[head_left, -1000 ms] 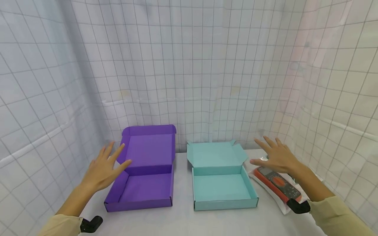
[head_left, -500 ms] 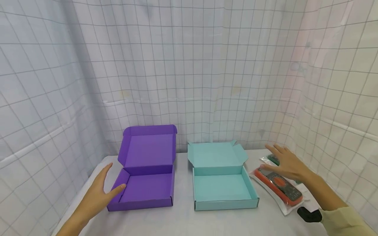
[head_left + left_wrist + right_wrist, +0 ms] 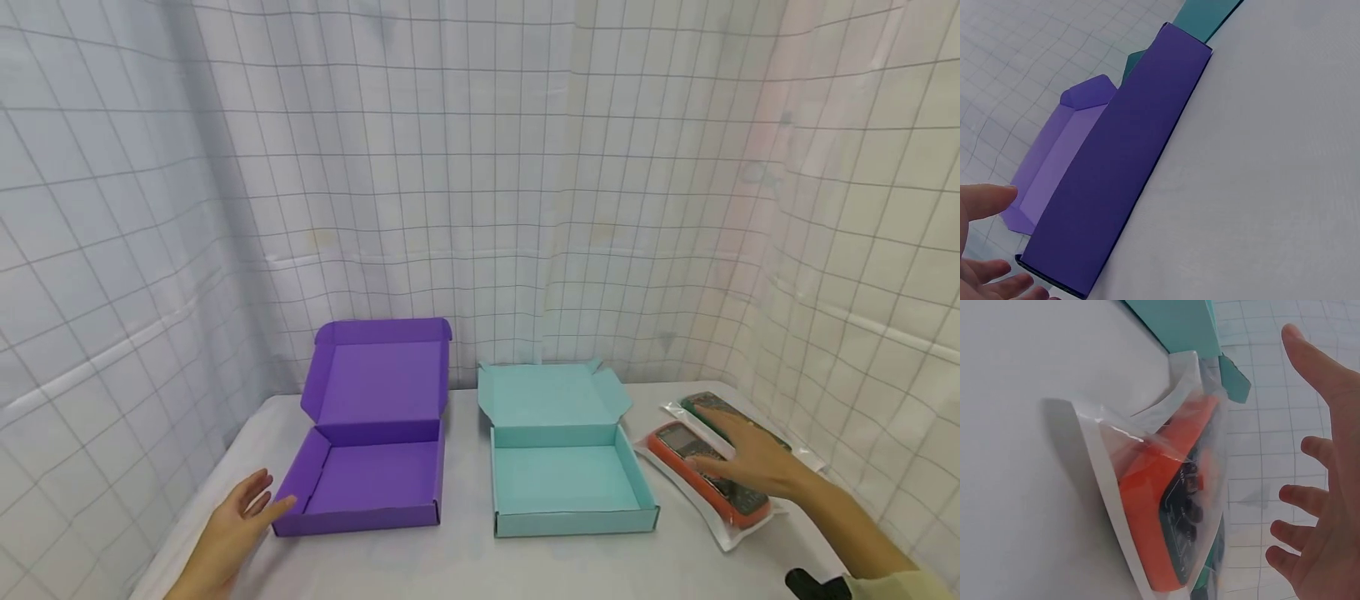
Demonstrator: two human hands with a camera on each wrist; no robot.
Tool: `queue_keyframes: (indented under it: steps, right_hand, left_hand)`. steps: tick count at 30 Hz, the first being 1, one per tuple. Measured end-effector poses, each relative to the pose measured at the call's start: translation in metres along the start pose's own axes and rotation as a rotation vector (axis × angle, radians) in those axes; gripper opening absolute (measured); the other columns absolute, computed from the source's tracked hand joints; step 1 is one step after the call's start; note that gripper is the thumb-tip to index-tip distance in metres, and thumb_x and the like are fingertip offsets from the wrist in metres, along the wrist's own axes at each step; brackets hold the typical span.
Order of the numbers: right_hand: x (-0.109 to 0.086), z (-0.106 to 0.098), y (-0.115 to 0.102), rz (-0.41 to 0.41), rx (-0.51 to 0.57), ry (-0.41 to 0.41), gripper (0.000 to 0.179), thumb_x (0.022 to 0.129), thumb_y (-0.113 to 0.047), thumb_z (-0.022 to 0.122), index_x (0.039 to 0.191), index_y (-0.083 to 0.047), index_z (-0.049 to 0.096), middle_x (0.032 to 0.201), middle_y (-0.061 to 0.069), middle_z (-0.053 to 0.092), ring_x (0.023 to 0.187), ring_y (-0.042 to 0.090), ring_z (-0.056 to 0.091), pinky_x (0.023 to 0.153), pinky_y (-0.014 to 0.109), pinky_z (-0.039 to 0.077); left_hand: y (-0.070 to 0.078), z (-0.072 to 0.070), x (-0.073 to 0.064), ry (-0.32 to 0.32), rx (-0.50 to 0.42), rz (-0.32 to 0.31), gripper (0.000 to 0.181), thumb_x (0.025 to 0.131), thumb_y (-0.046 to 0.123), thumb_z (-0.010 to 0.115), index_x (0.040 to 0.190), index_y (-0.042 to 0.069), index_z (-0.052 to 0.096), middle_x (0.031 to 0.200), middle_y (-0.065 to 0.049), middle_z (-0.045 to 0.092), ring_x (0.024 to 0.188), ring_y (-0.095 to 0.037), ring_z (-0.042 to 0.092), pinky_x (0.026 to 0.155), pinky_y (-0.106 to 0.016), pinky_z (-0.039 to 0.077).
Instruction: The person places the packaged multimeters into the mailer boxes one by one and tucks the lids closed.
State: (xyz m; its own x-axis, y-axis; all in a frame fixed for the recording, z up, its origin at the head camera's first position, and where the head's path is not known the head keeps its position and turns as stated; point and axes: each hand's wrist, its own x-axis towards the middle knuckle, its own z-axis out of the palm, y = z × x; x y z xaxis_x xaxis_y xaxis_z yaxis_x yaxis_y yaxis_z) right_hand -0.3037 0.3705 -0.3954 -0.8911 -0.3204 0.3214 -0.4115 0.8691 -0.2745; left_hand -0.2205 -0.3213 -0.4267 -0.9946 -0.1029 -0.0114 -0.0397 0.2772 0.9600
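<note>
My right hand (image 3: 753, 454) hovers over two devices in clear plastic bags at the right. The nearer is an orange multimeter (image 3: 738, 504), its dial partly hidden by the hand. In the right wrist view, the spread fingers stand apart from the bagged orange multimeter (image 3: 1147, 506). Behind it lies a green-edged device (image 3: 705, 402), partly covered by my fingers. Holding nothing, my left hand (image 3: 228, 533) is beside the front left corner of a purple box (image 3: 356, 518), whose lid is raised. The left wrist view has that hand's thumb and fingertips near the purple box's side (image 3: 1116, 162).
Right of the purple box, a teal box (image 3: 573, 522) stands with its lid folded back. Both boxes have nothing inside. A white cloth covers the table (image 3: 465, 567), and grid-patterned curtains (image 3: 495, 208) hang around the back and sides.
My left hand has come down and toward the table's front, its fingers relaxing. My right hand has moved down over the bagged devices, uncovering more of the green-edged one. The boxes stay put.
</note>
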Motion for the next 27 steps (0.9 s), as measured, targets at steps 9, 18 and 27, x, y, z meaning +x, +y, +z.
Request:
queue_keyframes:
  steps: [9,18,27]
  right_hand:
    - [-0.012,0.014,0.004,0.059,0.066,-0.068,0.082,0.082,-0.047,0.065,0.143,-0.002,0.031,0.131,0.030,0.044,0.110,0.053,0.045,0.075,0.067,0.041]
    - [-0.012,0.027,0.005,0.090,0.006,-0.116,0.093,0.076,-0.054,0.069,0.133,0.013,0.038,0.123,0.031,0.049,0.106,0.046,0.050,0.078,0.060,0.044]
    - [-0.006,0.029,0.011,0.164,-0.087,-0.208,0.104,0.065,-0.057,0.075,0.123,0.022,0.040,0.108,0.028,0.054,0.093,0.037,0.054,0.076,0.055,0.046]
  left_hand:
    - [-0.016,-0.002,-0.002,0.002,0.053,-0.043,0.082,0.091,0.035,0.061,0.147,-0.001,0.012,0.148,-0.021,0.021,0.114,0.003,0.039,0.088,-0.019,0.043]
    - [-0.017,0.002,-0.003,0.008,0.052,-0.049,0.077,0.091,0.034,0.061,0.145,-0.003,0.021,0.148,-0.024,0.019,0.131,-0.030,0.022,0.083,-0.011,0.039]
    - [-0.020,0.006,-0.001,-0.011,-0.059,0.025,0.067,0.093,0.023,0.058,0.142,-0.005,0.021,0.146,-0.024,0.021,0.100,0.016,0.037,0.081,-0.008,0.037]
